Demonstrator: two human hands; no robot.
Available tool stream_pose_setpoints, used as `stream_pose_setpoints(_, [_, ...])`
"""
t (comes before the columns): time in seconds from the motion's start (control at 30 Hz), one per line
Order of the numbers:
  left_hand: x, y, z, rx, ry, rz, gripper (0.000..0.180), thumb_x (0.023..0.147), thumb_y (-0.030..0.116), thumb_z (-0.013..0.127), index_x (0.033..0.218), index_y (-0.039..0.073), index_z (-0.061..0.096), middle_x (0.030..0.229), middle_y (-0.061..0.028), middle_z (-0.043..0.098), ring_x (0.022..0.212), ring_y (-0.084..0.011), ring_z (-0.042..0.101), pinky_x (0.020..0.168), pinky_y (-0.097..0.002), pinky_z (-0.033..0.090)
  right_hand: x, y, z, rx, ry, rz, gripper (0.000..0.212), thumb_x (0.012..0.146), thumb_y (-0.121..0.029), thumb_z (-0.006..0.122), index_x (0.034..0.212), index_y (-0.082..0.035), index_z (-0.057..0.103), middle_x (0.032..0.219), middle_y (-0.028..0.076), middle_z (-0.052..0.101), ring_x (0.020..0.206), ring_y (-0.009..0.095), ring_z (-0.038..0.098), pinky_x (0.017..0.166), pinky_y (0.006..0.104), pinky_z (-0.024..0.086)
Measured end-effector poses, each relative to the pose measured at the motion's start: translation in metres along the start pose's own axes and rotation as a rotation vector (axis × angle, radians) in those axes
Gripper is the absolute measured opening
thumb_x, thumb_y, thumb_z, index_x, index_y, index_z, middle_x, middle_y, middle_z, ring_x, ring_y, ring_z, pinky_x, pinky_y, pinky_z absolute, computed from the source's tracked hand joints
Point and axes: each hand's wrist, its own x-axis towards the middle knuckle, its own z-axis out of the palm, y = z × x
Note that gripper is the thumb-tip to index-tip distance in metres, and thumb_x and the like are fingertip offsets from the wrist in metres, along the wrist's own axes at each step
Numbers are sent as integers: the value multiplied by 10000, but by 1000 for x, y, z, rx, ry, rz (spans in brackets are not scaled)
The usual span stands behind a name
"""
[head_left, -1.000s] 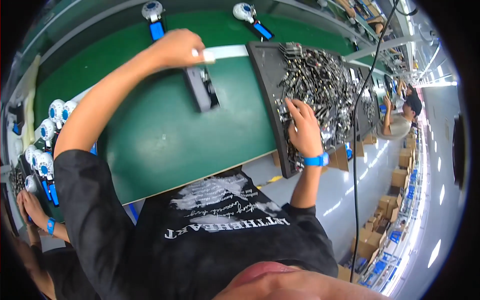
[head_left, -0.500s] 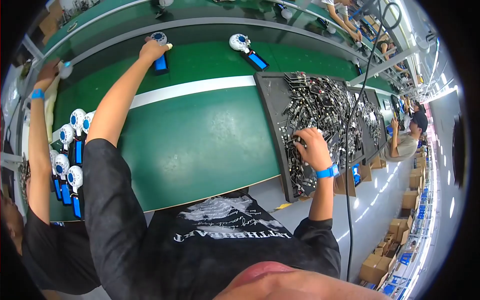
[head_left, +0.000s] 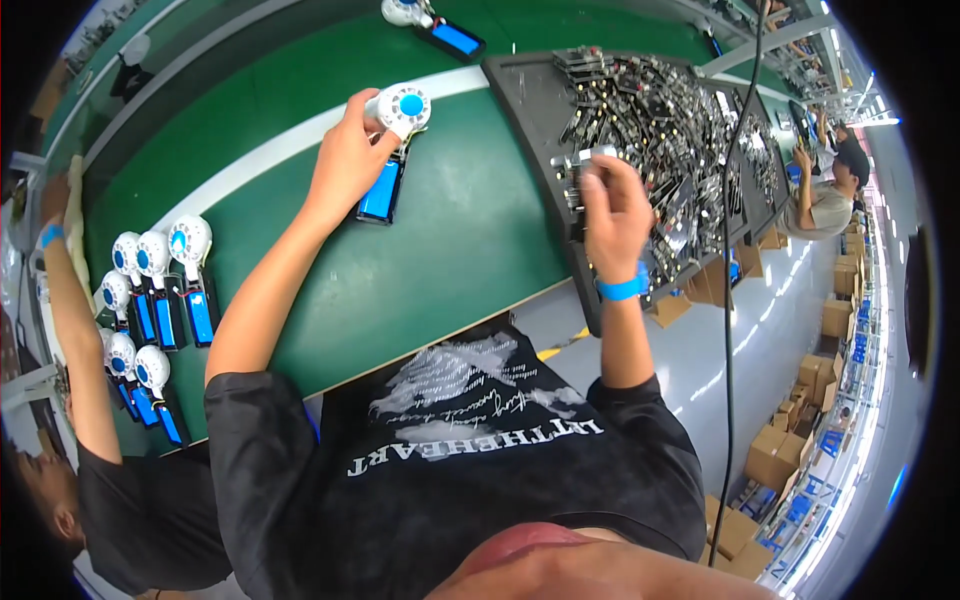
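White plastic, round fan-like head with a blue centre disc, joined to a slim black body carrying a blue rectangular block: this handheld unit (head_left: 405, 112) was in the left hand (head_left: 350, 155), over the green, smooth surface (head_left: 450, 250), near its white strip (head_left: 455, 82). Left grip: closed around the head, thumb at its lower edge; body hung below, tilted. Right hand (head_left: 616, 215) was above the near-left part of a dark grey, shallow rectangular tray (head_left: 522, 92). Right grip: pinched on a small silvery part (head_left: 601, 153); details blurred. Tray held a heap of small black and metallic pieces (head_left: 645, 125). Further out: several similar white-headed units (head_left: 150, 262) stood grouped at left; one more (head_left: 455, 38) lay beyond the strip. At far left, a co-worker's arm (head_left: 78, 330) reached forward; at right, a person in a dark cap (head_left: 828, 205) worked.
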Motion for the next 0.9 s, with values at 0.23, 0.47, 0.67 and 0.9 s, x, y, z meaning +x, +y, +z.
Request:
stream_pose_setpoints(0.23, [-26, -26, -4, -286, -71, 239, 432, 895, 98, 759, 1298, 18, 627, 1069, -67, 680, 1042, -175, 657, 837, -309, 556, -34, 9, 77, -314, -185, 14, 557, 896, -88, 764, 1408, -10, 561, 1255, 149, 625, 1144, 261, 622, 922, 360, 539])
stream_pose_setpoints(0.47, [-13, -43, -12, -138, -45, 483, 270, 908, 34, 728, 1175, -4, 720, 1081, -64, 725, 993, -166, 681, 843, -284, 551, -51, -20, 74, -767, -496, -91, 591, 780, -197, 829, 1318, -61, 625, 1202, 120, 589, 1084, 335, 586, 872, 449, 532])
stream_pose_setpoints(0.67, [-14, -36, -1, -482, -68, 183, 184, 905, 29, 728, 1084, 17, 768, 963, -46, 760, 893, -126, 697, 817, -247, 559, -42, -9, 80, -585, -593, -140, 459, 812, -133, 774, 1240, -47, 633, 1112, 88, 593, 970, 240, 607, 788, 370, 534])
stream_pose_setpoints(0.9, [-30, -22, 17, -730, -156, 9, 159, 907, 64, 757, 1042, -20, 760, 924, -53, 762, 855, -97, 690, 790, -253, 560, -27, 18, 105, 171, -395, 230, 376, 963, -37, 596, 1333, 16, 555, 1097, 65, 620, 800, 86, 540, 719, 241, 449])
